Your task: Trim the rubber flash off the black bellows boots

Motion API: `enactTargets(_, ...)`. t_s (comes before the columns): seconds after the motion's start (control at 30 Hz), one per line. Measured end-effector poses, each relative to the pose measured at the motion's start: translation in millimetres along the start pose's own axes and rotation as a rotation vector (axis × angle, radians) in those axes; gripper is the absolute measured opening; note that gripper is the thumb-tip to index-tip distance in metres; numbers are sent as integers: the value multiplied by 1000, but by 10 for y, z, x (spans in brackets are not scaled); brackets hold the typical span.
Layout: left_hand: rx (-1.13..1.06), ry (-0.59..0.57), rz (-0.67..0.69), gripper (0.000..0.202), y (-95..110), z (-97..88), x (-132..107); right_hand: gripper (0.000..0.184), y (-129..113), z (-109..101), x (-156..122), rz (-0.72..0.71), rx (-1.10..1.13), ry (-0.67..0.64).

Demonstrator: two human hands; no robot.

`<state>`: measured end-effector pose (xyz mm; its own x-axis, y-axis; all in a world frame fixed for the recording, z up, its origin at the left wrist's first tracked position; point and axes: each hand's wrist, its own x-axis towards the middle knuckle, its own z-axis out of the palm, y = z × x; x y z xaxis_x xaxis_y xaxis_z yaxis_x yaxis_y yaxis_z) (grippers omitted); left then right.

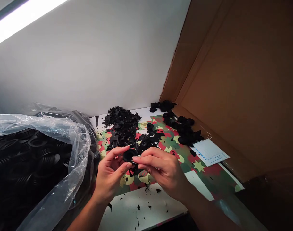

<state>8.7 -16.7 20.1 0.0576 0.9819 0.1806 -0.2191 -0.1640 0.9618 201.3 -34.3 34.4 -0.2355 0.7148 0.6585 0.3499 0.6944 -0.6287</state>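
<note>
A round black rubber part (129,155) with a raised rim and a hollow middle is held up over the table in front of me. My left hand (110,171) pinches its left side between thumb and fingers. At its right edge, my right hand (162,166) is closed, thumb and index finger pressed together at the rim. Whether a small tool or a bit of rubber sits in that right pinch is hidden. Behind the hands lies a heap of black rubber scraps (122,123). A similar round black part (149,127) rests beside the heap.
At left stands a clear plastic bag (80,141) full of black ribbed rubber parts (38,160). Dark clumps (185,128) lie along the cardboard wall (238,80) at right, near a white printed card (211,152). Scraps dot the patterned sheet (206,178) and the white surface (127,215).
</note>
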Motion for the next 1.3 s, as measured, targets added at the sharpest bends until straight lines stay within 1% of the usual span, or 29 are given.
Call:
enactTargets(0.17,2,-35,23,35,-8,-16,-11,24,-27,-30,16,5,-1,-16)
enactTargets(0.4,20,-33,21,34,15,-4,-23,25,-73,-49,24,-22,-114,-16)
enactTargets(0.7,28,-26,25,32,50,8,-17,25,-52,-43,34,41,-5,-52)
enactTargets(0.87,16,-42,23,31,49,10,-13,24,-81,-33,36,49,12,-29)
enactTargets(1.03,5,-53,11,31,53,18,-23,22,-87,4,30,101,78,-15)
enactTargets(1.2,-7,-38,1,32,45,19,-26,21,-83,18,27,183,89,54)
enactTargets(1.3,-19,-46,-6,33,37,21,-24,21,-95,-6,27,185,85,81)
